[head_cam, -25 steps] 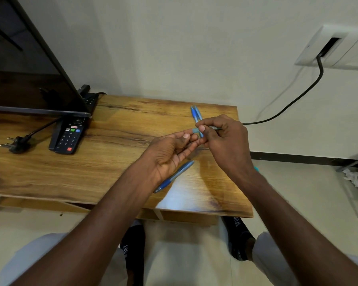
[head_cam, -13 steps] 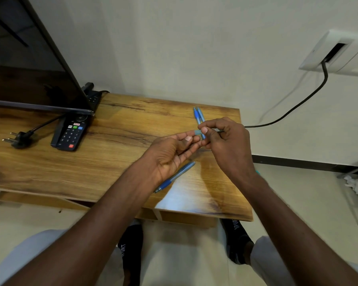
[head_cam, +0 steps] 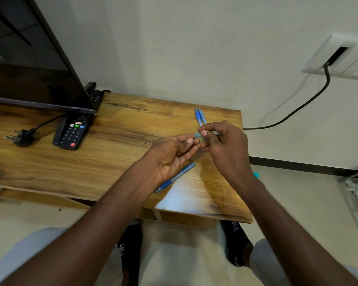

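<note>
A remote (head_cam: 71, 131) and a plug (head_cam: 22, 137) lie on the wooden table (head_cam: 122, 162).

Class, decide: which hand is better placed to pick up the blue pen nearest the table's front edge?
Left: left hand is directly over the blue pen; right hand pinches a pen part.

One wide-angle camera, worn on the person's head, looked forward and steeply down, close above the left hand (head_cam: 170, 159) and right hand (head_cam: 225, 149), taking in the worktop (head_cam: 116, 162) beneath them and the wall (head_cam: 174, 48) behind it.
</note>
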A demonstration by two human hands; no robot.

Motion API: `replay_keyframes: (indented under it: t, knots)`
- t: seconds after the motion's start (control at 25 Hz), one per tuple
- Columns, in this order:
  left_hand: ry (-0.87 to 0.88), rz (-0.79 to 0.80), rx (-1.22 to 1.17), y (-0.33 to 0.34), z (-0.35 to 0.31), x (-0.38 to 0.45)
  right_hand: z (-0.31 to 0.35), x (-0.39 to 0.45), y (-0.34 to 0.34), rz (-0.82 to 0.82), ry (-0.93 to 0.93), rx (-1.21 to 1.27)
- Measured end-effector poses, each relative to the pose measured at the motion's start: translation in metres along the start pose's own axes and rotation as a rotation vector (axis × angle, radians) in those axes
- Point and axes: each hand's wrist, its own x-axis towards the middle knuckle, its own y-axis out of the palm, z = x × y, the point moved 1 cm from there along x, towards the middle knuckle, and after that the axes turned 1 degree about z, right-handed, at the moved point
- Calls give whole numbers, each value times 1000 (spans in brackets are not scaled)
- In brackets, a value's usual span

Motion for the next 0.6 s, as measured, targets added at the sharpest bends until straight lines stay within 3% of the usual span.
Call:
replay_keyframes:
  t: [0.28,0.6]
  knots:
    - [7,-2,28,2,0,-2,1,-1,3,20,-79,-83]
    - [87,-65,102,-1,0,-2,-1,-1,1,23,61,49]
